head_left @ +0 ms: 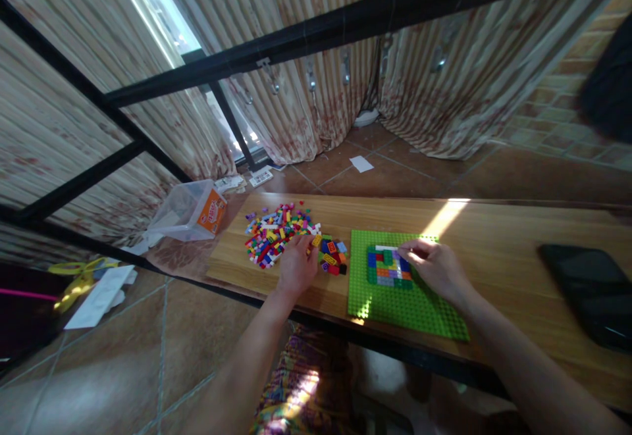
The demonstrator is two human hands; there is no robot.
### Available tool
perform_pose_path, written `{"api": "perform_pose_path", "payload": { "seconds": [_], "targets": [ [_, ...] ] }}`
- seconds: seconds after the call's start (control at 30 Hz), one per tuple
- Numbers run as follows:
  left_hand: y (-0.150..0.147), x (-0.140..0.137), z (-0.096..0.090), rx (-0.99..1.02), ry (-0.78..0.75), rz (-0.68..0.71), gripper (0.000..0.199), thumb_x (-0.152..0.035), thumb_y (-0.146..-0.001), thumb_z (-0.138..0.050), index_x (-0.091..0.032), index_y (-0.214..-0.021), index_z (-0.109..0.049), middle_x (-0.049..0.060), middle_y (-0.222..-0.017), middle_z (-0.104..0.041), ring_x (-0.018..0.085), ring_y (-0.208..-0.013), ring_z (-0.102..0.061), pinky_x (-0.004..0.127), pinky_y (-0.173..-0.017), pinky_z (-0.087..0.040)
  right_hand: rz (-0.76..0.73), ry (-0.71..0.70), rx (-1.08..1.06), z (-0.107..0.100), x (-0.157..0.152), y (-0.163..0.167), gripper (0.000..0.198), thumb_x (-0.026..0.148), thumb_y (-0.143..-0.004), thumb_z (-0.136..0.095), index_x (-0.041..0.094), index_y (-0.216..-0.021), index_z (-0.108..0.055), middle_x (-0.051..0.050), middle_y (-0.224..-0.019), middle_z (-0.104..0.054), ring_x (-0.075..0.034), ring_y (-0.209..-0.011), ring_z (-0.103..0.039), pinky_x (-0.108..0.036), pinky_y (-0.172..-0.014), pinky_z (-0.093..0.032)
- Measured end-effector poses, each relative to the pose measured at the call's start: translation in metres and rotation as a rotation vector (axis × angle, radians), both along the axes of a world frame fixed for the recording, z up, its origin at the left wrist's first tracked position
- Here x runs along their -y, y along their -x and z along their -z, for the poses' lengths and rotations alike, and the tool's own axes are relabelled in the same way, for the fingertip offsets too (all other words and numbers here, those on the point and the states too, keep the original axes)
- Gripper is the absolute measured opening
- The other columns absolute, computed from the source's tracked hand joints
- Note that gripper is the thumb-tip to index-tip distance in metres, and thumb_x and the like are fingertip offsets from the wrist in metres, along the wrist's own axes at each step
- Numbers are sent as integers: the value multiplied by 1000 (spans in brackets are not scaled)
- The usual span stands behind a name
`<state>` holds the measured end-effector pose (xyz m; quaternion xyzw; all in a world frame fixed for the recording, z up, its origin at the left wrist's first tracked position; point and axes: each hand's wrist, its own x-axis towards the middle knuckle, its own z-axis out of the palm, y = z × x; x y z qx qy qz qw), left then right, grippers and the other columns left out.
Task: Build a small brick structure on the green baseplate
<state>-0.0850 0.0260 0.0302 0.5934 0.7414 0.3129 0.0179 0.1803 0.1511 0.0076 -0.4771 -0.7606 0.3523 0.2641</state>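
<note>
Your left hand pinches a yellow brick. Your right hand is at the far right corner of the brick block; I can't tell if it grips anything. Some bricks are already on the green board; many loose bricks lie left.

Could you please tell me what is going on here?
A person works with both hands at a wooden table. The left hand holds a yellow brick beside a colourful pile of loose bricks. The right hand is at the far right corner of a multicoloured brick layer on a green baseplate; I cannot tell whether it grips anything.
</note>
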Motion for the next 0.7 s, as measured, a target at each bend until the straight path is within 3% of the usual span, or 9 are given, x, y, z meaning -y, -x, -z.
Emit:
{"api": "perform_pose_path", "payload": {
  "seconds": [0.17, 0.37, 0.53, 0.7],
  "targets": [
    [-30, -1, 2, -76, 20, 138, 23, -26, -79, -65, -22, -102, -63, 7, -110, -58, 23, -105, -54, 39, -95, -46, -3, -16, 2, 2, -1, 0, 26, 39, -79, -55, 20, -78, -72, -3, -73, -72, -19, -66, -66, -29, -60, -48],
    [-35, -8, 7, -70, 28, 129, 15, -14, -80, -59, -22, -91, -64, 5, -103, -59, 21, -99, -55, 37, -91, -46, -7, 42, -45, 4, -1, -1, 27, 41, -78, -56, 20, -79, -72, -4, -75, -73, -20, -67, -66, -30, -61, -50],
    [-28, -1, 2, 189, -33, 99, 10, -13, -78, -59, -20, -85, -63, 3, -88, -65, 16, -82, -60, 30, -79, -49, 18, 26, -24, 1, 0, 0, 23, 38, -78, -57, 21, -78, -72, -2, -73, -73, -19, -66, -65, -29, -60, -48],
    [-39, 1, -5, 491, -45, 105, 8, -16, -78, -58, -18, -85, -60, -1, -77, -66, 11, -67, -60, 22, -63, -48, -1, 60, -37, -5, 1, 1, 25, 37, -80, -54, 20, -78, -73, -2, -75, -73, -19, -68, -65, -29, -63, -48]
  ]
}}
